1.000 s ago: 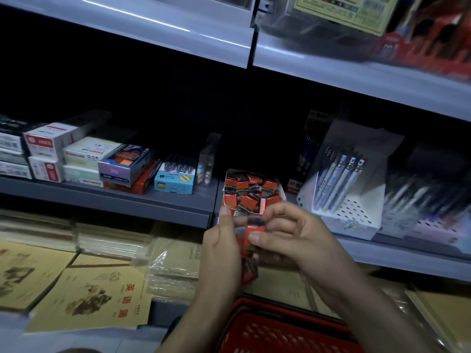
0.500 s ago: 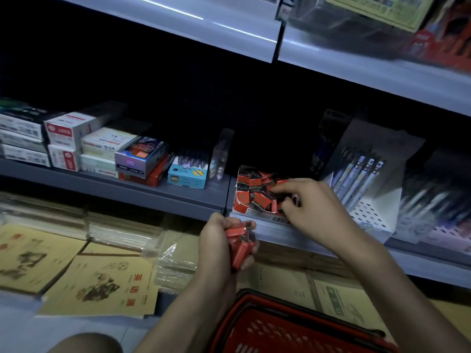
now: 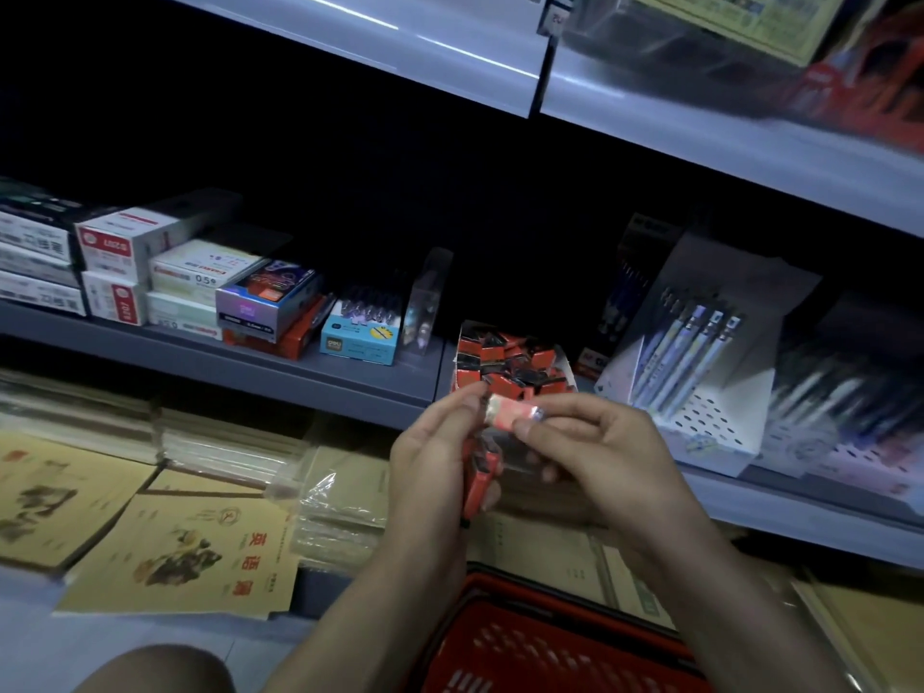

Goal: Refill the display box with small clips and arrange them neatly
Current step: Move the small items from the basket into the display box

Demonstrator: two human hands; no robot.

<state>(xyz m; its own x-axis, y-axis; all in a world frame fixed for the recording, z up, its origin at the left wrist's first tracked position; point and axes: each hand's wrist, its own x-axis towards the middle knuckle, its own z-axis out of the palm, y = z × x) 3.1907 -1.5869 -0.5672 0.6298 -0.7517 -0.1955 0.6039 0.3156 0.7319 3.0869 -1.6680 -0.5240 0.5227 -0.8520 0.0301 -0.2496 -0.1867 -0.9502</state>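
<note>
A dim shop aisle: a grey shelf (image 3: 300, 372) carries stacked stationery boxes (image 3: 200, 282) at the left. In its middle stands the display box (image 3: 569, 375), crowded with red-and-black clip packets (image 3: 505, 360) lying every way, with a white pen stand (image 3: 700, 407) to its right, an upper shelf (image 3: 450, 67) overhead, and brown notebooks (image 3: 190, 552) below beside a near red basket (image 3: 550, 642). Just in front of the display box, the right hand (image 3: 600, 457) pinches one red packet (image 3: 510, 414) between thumb and forefinger, while the left hand (image 3: 430, 472) curls round a stack of red packets (image 3: 477, 472) and touches that packet's left end. Packet print is too blurred to read, the shelf's far right is smeared, and the basket is cut off below.
</note>
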